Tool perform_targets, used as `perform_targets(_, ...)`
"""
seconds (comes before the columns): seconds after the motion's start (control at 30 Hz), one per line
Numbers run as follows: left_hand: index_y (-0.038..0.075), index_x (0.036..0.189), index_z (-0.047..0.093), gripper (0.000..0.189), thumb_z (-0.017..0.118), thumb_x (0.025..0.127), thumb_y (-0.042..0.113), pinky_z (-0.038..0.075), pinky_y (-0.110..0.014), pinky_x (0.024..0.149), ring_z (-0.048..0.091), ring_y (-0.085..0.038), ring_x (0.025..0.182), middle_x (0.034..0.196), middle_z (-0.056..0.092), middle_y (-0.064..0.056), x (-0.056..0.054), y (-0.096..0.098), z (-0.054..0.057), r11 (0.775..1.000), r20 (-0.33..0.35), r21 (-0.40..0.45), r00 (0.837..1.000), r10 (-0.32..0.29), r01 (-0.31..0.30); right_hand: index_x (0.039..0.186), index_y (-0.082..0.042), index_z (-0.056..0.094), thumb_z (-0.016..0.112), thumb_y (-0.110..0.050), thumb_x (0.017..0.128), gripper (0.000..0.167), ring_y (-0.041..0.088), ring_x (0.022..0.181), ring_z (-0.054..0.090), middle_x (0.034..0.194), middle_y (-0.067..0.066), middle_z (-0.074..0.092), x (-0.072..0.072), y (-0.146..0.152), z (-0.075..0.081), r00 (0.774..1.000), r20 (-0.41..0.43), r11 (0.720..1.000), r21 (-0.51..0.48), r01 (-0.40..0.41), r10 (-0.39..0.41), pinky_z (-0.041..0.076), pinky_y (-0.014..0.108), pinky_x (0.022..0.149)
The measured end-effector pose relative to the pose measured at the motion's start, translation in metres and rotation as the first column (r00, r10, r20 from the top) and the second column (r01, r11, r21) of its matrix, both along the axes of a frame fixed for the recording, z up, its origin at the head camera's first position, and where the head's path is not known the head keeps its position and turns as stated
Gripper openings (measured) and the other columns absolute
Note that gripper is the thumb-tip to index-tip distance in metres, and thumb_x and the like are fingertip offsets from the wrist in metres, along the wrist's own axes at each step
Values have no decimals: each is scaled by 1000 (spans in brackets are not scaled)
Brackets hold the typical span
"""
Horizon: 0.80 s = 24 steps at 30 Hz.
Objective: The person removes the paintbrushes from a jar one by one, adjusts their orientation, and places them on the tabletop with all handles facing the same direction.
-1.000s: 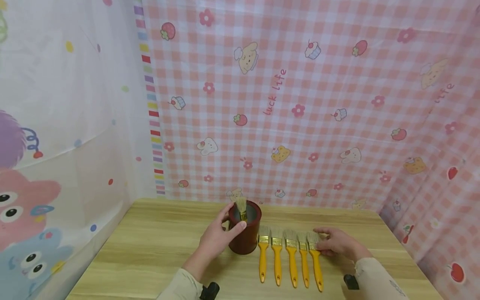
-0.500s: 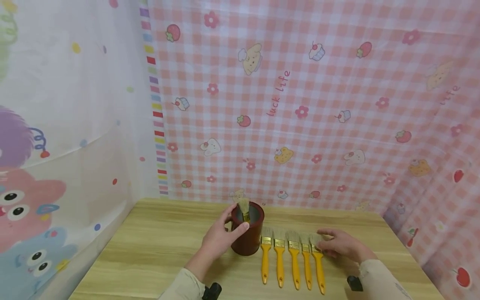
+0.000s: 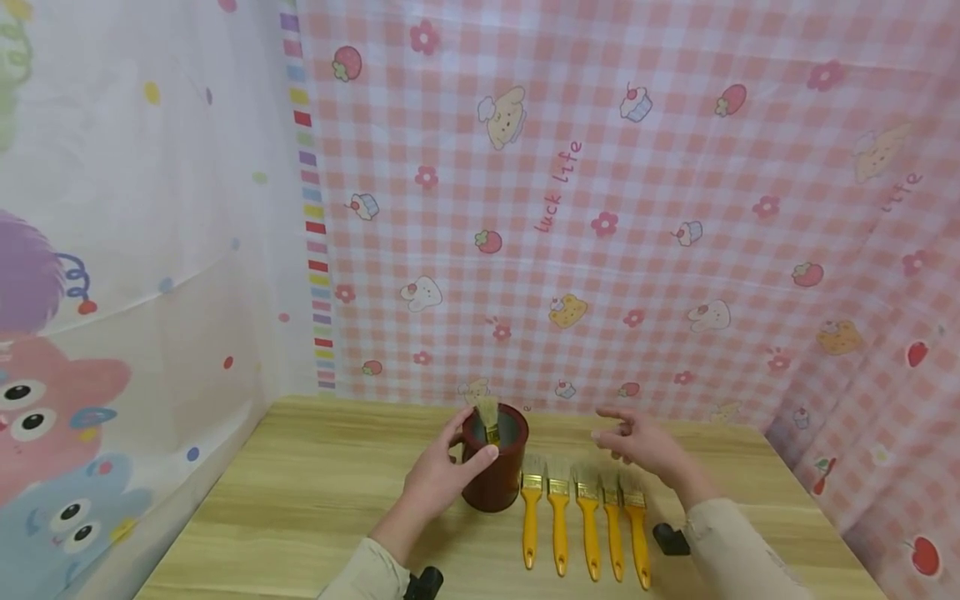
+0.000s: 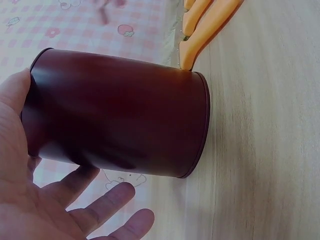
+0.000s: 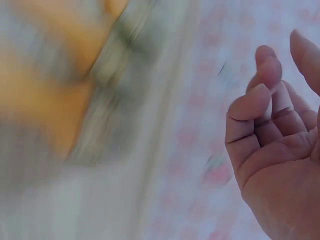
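Observation:
In the head view a dark red-brown cylindrical cup (image 3: pixel 492 479) stands upright on the table. One paintbrush (image 3: pixel 488 417) is in it, bristles up, leaning to the left side of the rim; its handle is hidden inside. My left hand (image 3: pixel 441 471) grips the cup near its top, thumb over the front of the rim, while the lower fingers spread loose below in the left wrist view. My right hand (image 3: pixel 645 446) is raised behind several flat paintbrushes (image 3: pixel 588 533) with yellow handles. Its fingers (image 5: pixel 250 107) are loosely bent and hold nothing.
The brushes lie side by side just right of the cup, bristles toward the back. The wood-grain table (image 3: pixel 322 475) ends at a pink checked curtain (image 3: pixel 637 267) behind. A white printed curtain (image 3: pixel 172 250) hangs at the left.
My right hand has lifted off the rightmost brush and moved back and left, above the bristle ends. The left hand keeps its hold on the cup.

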State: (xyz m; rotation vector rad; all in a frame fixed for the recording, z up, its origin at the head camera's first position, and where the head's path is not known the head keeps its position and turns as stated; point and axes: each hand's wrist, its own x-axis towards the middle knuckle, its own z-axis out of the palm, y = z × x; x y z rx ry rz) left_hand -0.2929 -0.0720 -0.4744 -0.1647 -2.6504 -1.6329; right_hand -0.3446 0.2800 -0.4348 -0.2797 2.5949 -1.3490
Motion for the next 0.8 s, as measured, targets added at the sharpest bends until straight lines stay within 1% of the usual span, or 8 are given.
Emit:
perform_targets(0.07,50,162,38,76,72,96,64,51,-67,107,55,-44,145,158,59,-8,0,0,1,1000,2,2,1000,0,0,161,-11,48,72,-36,105,66,26,94,68,125,17,77,-1,-23,9,999,-37,1000,-16,-14,13,57,40,81)
perform_targets(0.17,49,163,38,76,72,96,64,52,-67,107,55,-44,145,158,59,-9,0,-1,1,1000,7,2,1000,1,-1,159,-15,53,74,-35,103,63,22,103,74,122,12,79,-1,-55,22,994,-101,998,-38,-44,40,61,45,92)
perform_targets(0.27,50,162,37,76,71,96,65,53,-66,106,56,-43,144,157,60,-9,-1,-1,1,1000,13,-2,1000,3,-3,158,-17,54,74,-32,103,60,23,112,76,120,10,81,0,-85,30,986,-148,995,-51,-83,75,60,52,103)
perform_targets(0.3,50,163,37,76,71,96,65,53,-66,106,56,-43,144,157,60,-9,-1,-1,1,1000,14,-4,1000,3,-3,158,-17,54,75,-31,103,60,23,113,76,119,9,81,0,-93,31,984,-160,995,-49,-91,82,59,53,103)
perform_targets(0.47,48,164,36,77,70,96,66,53,-66,105,57,-44,142,157,60,-10,-1,-1,2,1000,16,-10,1000,-5,5,157,-16,55,76,-26,102,59,20,105,78,112,3,82,-1,-123,33,974,-202,995,-4,-104,101,62,50,98)
perform_targets(0.57,47,164,36,78,70,97,66,53,-66,105,57,-44,142,157,60,-10,-1,0,1,1000,17,-16,1000,-11,12,157,-16,55,76,-24,102,60,17,99,78,110,3,83,-1,-132,32,970,-221,995,30,-95,99,64,47,93)
perform_targets(0.67,47,165,35,78,69,97,66,53,-66,104,57,-45,143,158,59,-10,0,0,1,1000,20,-17,1000,-15,16,156,-18,56,78,-23,101,60,16,94,78,106,2,83,-1,-139,30,964,-246,994,75,-82,98,65,44,87)
perform_targets(0.8,50,164,34,78,69,97,67,53,-66,105,55,-45,144,159,58,-9,0,0,1,1000,19,-9,1000,-20,20,156,-20,57,81,-21,98,62,14,88,77,101,2,83,1,-151,30,939,-324,980,193,-50,112,65,36,75)
